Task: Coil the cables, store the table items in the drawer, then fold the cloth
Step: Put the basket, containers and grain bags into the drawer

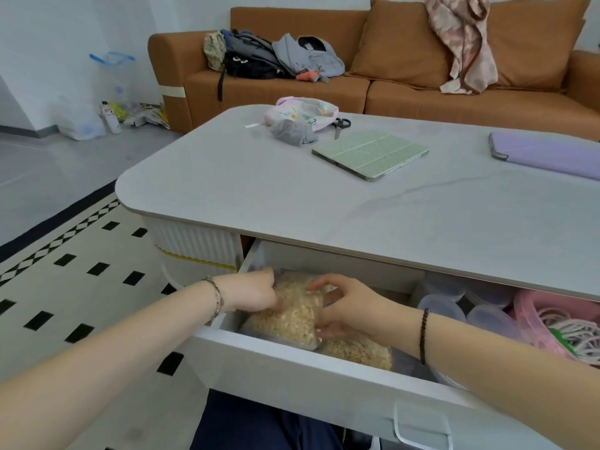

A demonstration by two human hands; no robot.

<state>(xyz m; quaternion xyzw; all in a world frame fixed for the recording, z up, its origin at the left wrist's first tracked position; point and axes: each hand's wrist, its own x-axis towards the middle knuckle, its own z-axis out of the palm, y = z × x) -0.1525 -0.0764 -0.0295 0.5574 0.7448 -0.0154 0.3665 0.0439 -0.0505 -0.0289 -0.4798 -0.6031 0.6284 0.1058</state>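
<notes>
Evidently mid-storing: left hand and right hand both grip a clear bag of flakes inside the open drawer; next move likely requires release, then fetching scissors off the tabletop.

Soft, even daylight fills the room, bright across the pale table top without harsh glare. Beneath its near edge the drawer lies in shade. Straight lines bow toward the frame's edges, and detail looks slightly soft.
</notes>
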